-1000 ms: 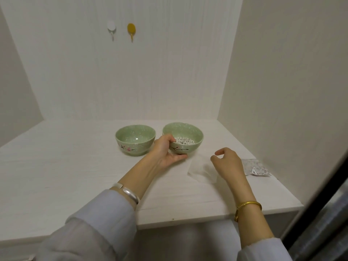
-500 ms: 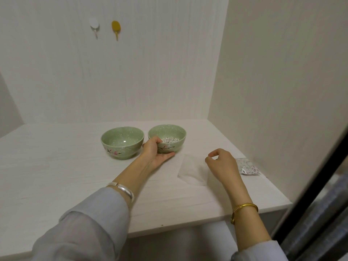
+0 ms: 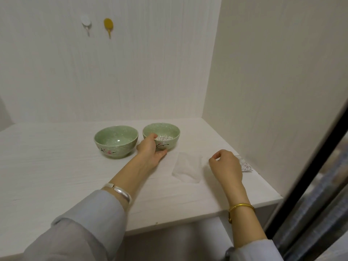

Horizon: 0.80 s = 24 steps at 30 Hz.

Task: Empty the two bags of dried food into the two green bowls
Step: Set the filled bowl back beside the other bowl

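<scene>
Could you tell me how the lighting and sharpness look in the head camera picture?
Head view: light is soft and dim, shadows faint; a small glare spot sits inside the empty green bowl; the dark frame at right is smeared; the wide angle bends the table edge.

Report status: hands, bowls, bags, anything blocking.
Left hand grips right bowl, which holds food; right hand loosely curled, empty. Left bowl empty. Flat empty bag between hands; full bag behind right hand. Nothing blocking.
</scene>
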Each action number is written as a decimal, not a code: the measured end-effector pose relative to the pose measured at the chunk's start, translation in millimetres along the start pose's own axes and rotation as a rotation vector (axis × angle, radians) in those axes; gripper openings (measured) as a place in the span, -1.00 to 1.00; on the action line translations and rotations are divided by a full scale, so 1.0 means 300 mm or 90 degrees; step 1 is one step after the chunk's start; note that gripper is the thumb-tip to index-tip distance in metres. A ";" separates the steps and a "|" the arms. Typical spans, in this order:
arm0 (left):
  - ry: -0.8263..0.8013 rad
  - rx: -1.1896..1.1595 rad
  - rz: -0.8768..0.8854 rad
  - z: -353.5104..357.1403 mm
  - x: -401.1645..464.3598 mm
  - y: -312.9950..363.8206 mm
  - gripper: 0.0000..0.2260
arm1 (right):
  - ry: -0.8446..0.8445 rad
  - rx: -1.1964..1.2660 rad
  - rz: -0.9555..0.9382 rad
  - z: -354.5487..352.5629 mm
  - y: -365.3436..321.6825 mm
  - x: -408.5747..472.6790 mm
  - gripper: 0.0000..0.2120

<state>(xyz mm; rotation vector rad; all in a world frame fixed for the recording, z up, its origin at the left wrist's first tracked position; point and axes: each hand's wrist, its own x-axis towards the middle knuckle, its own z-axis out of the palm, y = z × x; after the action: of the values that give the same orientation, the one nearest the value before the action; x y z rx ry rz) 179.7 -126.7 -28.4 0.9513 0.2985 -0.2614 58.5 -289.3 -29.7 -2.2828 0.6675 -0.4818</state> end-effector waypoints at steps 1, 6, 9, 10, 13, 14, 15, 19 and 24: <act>0.009 -0.009 0.004 0.009 -0.011 -0.004 -0.53 | 0.008 -0.006 0.006 -0.004 0.011 0.000 -0.89; -0.029 -0.072 0.004 0.062 -0.146 -0.037 -0.58 | -0.005 -0.042 -0.027 0.011 0.041 0.008 -0.91; -0.116 -0.073 -0.035 0.095 -0.232 -0.066 -0.74 | -0.004 -0.111 -0.037 0.023 0.039 0.014 -0.85; -0.138 -0.062 -0.047 0.107 -0.255 -0.077 -0.83 | -0.001 -0.146 -0.035 0.024 0.037 0.014 -0.82; -0.195 0.025 -0.067 0.126 -0.296 -0.113 -0.87 | 0.007 -0.243 -0.018 0.028 0.029 0.013 -0.78; -0.210 0.061 -0.072 0.127 -0.300 -0.126 -0.86 | 0.008 -0.265 -0.010 0.029 0.027 0.013 -0.77; -0.224 0.093 -0.075 0.125 -0.304 -0.137 -0.85 | 0.010 -0.281 -0.004 0.033 0.026 0.013 -0.77; -0.268 0.163 -0.061 0.127 -0.322 -0.162 -0.80 | 0.012 -0.331 -0.019 0.036 0.022 0.013 -0.81; -0.276 0.242 -0.038 0.123 -0.335 -0.168 -0.81 | 0.004 -0.323 -0.008 0.027 0.013 0.018 -0.77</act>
<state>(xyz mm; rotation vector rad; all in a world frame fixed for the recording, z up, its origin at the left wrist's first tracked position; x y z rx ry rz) 73.9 -176.4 -10.1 1.2300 -0.1279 -0.5837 65.7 -290.6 -37.2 -2.7600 0.8544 -0.3515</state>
